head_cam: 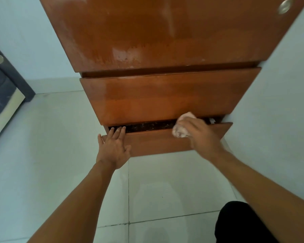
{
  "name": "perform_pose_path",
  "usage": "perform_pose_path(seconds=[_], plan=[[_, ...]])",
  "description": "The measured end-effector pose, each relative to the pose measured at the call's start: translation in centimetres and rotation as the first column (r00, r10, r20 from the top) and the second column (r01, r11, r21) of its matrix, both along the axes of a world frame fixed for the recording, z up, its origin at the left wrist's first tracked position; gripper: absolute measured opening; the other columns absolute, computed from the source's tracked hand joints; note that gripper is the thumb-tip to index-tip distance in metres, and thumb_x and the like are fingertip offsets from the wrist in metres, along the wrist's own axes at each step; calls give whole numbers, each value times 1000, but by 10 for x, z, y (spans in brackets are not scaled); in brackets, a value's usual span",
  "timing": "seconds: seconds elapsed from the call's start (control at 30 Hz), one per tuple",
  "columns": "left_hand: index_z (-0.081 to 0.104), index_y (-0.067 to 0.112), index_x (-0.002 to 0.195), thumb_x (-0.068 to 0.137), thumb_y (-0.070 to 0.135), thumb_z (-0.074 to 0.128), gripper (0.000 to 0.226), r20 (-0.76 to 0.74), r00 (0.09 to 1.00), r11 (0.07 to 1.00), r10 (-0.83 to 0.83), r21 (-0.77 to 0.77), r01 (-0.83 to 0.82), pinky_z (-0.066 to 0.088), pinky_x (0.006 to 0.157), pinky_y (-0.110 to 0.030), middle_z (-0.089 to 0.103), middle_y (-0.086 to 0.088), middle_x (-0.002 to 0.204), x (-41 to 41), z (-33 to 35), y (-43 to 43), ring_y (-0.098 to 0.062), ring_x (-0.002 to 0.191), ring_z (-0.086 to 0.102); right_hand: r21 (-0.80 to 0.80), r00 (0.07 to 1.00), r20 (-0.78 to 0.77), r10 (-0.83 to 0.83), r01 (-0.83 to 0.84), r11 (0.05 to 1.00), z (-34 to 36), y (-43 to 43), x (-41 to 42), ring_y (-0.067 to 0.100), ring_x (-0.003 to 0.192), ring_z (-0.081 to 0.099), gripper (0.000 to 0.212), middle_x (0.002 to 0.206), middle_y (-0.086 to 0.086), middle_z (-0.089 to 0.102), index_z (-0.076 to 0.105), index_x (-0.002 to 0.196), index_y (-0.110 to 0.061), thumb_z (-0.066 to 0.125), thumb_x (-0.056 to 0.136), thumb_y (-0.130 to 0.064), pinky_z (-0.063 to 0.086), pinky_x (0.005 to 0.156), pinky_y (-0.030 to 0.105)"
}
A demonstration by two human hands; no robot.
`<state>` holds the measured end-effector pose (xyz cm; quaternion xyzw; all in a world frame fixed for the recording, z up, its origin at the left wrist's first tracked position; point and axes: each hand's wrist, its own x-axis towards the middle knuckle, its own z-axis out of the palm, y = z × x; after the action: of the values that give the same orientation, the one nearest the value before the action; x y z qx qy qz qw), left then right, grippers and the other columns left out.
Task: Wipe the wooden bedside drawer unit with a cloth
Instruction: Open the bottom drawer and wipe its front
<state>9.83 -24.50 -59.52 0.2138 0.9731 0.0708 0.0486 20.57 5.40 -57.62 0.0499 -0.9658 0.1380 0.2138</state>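
- I count one drawer unit [165,32] with two drawers: upper drawer [165,97] closed, lower drawer [156,142] ajar.
- I see my left hand [114,148] resting on its front, fingers straight.
- I see my right hand [202,137] with fingers clamped on one cloth [180,131].

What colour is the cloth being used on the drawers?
Pale pink, bunched in the right hand; the cloth shows best in the head view.

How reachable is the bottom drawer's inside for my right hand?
Probably not yet: the bottom drawer is open only a slit, and the right hand gripping the cloth looks too bulky for it.
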Motion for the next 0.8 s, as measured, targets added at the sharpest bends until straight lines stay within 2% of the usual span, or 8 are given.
perform_pose_path(seconds=[0.07,0.13,0.2,0.37,0.47,0.67,0.73,0.8], plan=[[14,18,162,101,41,36,69,10,1000,1000,1,3,-1,6,121,-63,19,-2,169,-2,-1,1,-26,157,10,10,990,137,24,-26,1000,-5,-37,-22,32,130,51,74,147,5,53,54,143,-14,67,74,10,46,107,44],[14,18,162,101,41,36,69,15,1000,1000,3,0,-3,7,121,-63,18,-3,169,-5,-4,0,-27,157,10,43,966,257,-7,-4,999,-20,-62,-38,30,141,38,80,155,1,42,40,153,-21,67,81,0,32,118,45],[15,18,162,101,41,38,69,7,1000,1000,1,4,-1,7,121,-63,19,-4,169,-6,-6,-1,-28,157,11,74,965,258,-52,34,997,-32,-68,-41,31,141,37,75,154,2,42,37,155,-21,62,86,-5,22,122,46],[20,16,161,101,39,41,68,11,1000,999,16,48,-17,7,121,-63,24,-5,167,-4,-5,2,-29,156,14,166,959,221,-174,139,976,-27,-21,-24,33,127,49,63,146,8,51,47,148,-15,64,87,-12,35,115,45],[21,15,161,99,37,43,69,3,1000,998,17,60,-17,8,121,-64,25,-6,166,-2,-5,1,-29,156,14,184,962,164,-220,190,964,-20,11,-10,39,114,60,60,134,15,61,59,136,-7,71,78,-3,46,102,47],[16,17,162,100,39,42,71,34,999,999,-7,51,5,8,121,-63,22,-4,167,-6,-5,-3,-28,156,12,19,904,242,-353,359,933,-15,52,-2,42,116,59,42,130,18,64,65,130,-6,61,88,0,46,104,48],[15,18,162,100,38,41,70,47,999,999,-6,52,3,7,122,-62,22,-4,167,-7,-3,-3,-28,156,11,-163,866,231,-443,483,860,-10,49,-4,39,108,64,30,118,18,69,72,117,-6,67,88,-4,51,95,43],[14,18,162,100,37,41,70,53,999,999,-4,47,2,7,122,-61,22,-3,168,-6,0,-3,-28,156,11,-331,845,140,-516,531,780,-9,30,-2,39,109,64,32,118,19,70,71,118,-3,67,87,1,50,95,39]])
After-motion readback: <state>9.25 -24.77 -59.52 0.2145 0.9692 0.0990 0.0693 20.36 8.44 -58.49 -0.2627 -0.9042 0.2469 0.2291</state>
